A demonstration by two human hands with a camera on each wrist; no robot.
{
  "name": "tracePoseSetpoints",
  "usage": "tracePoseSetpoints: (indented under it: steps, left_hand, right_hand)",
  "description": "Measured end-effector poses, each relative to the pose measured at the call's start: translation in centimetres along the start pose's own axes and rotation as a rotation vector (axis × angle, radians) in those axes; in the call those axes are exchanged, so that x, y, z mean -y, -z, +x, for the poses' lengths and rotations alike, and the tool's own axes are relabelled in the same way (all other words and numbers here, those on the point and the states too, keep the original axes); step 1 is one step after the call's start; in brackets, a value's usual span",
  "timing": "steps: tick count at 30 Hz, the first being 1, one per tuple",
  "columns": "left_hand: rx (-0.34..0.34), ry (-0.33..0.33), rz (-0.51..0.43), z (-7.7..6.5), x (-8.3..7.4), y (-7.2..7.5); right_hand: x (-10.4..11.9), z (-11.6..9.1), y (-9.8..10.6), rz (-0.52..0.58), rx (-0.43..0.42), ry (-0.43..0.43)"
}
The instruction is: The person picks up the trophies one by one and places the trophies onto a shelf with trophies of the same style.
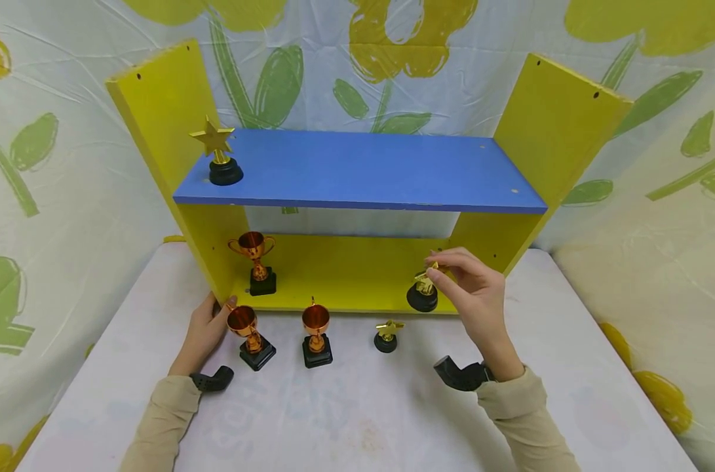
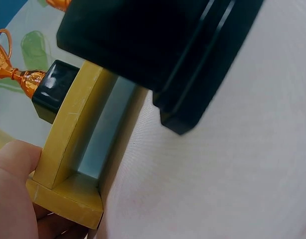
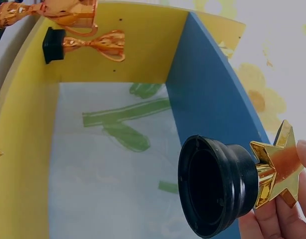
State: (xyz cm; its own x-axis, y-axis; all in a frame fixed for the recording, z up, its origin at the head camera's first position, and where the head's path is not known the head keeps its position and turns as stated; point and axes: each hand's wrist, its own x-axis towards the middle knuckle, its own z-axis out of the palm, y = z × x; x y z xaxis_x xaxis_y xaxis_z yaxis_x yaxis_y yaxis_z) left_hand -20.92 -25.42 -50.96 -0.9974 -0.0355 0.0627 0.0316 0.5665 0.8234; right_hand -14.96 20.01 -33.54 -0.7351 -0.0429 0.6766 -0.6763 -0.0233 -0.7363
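Note:
My right hand (image 1: 480, 292) pinches a gold star trophy (image 1: 422, 300) by its star, in front of the lower right part of the shelf unit. In the right wrist view, the held trophy's hollow black base (image 3: 220, 184) faces the camera. My left hand (image 1: 205, 329) grips the shelf unit's lower left corner (image 2: 66, 201), thumb on the near side and fingers partly hidden behind. Close to that hand stands a bronze cup trophy (image 1: 253, 337) on the table. Another bronze cup (image 1: 316, 334) and a smaller gold star trophy (image 1: 386, 335) stand farther right.
The unit has yellow side panels (image 1: 560, 131), a blue upper shelf (image 1: 363, 167) and a yellow lower board (image 1: 345, 269). One star trophy (image 1: 220, 154) stands at the blue shelf's left end. Below it, a bronze cup trophy (image 1: 259, 265) stands on the yellow board.

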Motion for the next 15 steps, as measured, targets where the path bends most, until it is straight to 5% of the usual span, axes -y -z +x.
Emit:
tracePoseSetpoints:
  steps: [15]
  left_hand:
    - [0.005, -0.001, -0.016, 0.03, 0.12, -0.08]
  right_hand:
    - [1.0, 0.86, -0.85, 0.007, 0.0, -0.002]
